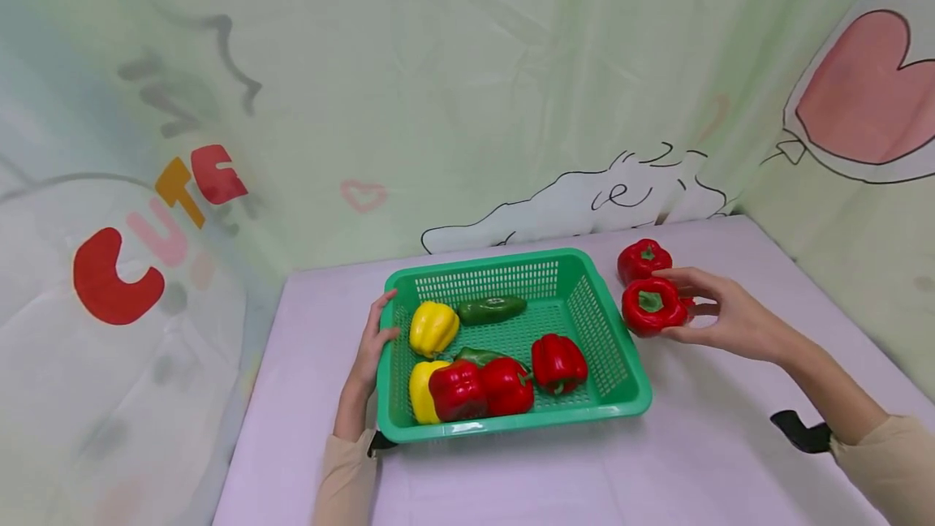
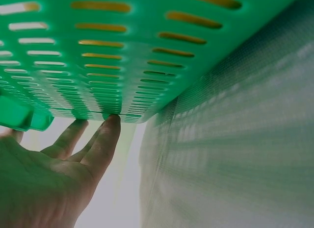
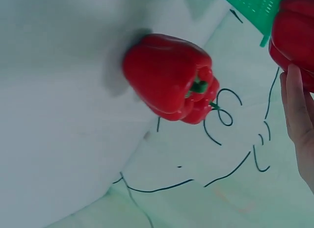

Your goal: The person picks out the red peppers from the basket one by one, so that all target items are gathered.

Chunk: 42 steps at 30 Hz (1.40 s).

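Observation:
My right hand (image 1: 738, 319) pinches a red bell pepper (image 1: 652, 307) between thumb and fingers, just right of the green plastic basket (image 1: 511, 428). In the right wrist view, that pepper (image 3: 294, 37) is at the right edge, with fingertips against its side. Another red bell pepper (image 1: 643, 258) stands on the table behind it; a further one is mostly hidden by the held pepper and fingers. My left hand (image 1: 368, 351) holds the basket's left rim, thumb and a finger over the edge. From the left wrist, fingertips (image 2: 112, 122) touch the slotted outer wall (image 2: 103, 56).
The basket holds a yellow bell pepper (image 1: 434, 329), a second yellow one (image 1: 421, 392), several red bell peppers (image 1: 559, 364) and a long dark green vegetable (image 1: 493, 310). Another green one (image 1: 478, 356) is partly covered. A patterned curtain (image 1: 475, 104) stands behind the pale table (image 1: 548, 477).

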{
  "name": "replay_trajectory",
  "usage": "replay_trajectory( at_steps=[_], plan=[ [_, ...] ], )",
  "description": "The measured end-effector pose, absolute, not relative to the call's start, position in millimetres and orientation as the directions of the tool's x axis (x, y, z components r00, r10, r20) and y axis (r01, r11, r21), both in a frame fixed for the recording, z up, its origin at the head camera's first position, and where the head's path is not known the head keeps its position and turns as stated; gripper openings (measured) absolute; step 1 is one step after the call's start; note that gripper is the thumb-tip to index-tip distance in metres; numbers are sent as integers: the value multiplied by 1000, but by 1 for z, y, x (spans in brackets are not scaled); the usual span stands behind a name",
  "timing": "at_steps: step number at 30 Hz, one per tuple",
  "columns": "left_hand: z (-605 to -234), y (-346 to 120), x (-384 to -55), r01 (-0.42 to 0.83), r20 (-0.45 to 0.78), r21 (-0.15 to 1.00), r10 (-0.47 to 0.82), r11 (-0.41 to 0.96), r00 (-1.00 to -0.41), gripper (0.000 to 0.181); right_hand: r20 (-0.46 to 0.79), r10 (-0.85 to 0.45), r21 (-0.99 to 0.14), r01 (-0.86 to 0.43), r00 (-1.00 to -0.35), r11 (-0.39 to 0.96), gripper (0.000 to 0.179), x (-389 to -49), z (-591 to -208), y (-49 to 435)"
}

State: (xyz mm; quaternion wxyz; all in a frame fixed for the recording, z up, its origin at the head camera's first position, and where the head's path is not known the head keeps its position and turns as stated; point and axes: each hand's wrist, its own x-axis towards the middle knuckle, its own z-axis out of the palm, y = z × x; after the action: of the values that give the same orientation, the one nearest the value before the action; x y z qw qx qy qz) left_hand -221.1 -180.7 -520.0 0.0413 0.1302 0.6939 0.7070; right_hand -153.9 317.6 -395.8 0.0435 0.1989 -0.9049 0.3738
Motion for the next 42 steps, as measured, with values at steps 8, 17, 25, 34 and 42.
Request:
replay_trajectory(
  at_steps=[8, 17, 25, 34, 42],
  plan=[
    [-517, -179, -222, 119, 126, 992, 242, -43, -962, 62, 216, -250, -716, -327, -944, 616, 78, -131, -416, 333],
    [-519, -183, -220, 111, 116, 993, 242, -37, -963, 62, 174, -167, -743, -240, -971, 624, 75, -114, -446, 343],
    [-519, -182, -221, 121, 129, 992, 245, -47, -961, 61, 165, -142, -761, -218, -976, 612, 72, -112, -469, 356],
    [-518, -181, -220, 125, 135, 991, 250, -54, -959, 61, 105, -91, -767, -138, -990, 627, 71, -112, -479, 363],
    [-520, -182, -220, 128, 141, 990, 259, -64, -956, 62, 112, -70, -772, -131, -991, 622, 73, -114, -487, 366]
  ],
)
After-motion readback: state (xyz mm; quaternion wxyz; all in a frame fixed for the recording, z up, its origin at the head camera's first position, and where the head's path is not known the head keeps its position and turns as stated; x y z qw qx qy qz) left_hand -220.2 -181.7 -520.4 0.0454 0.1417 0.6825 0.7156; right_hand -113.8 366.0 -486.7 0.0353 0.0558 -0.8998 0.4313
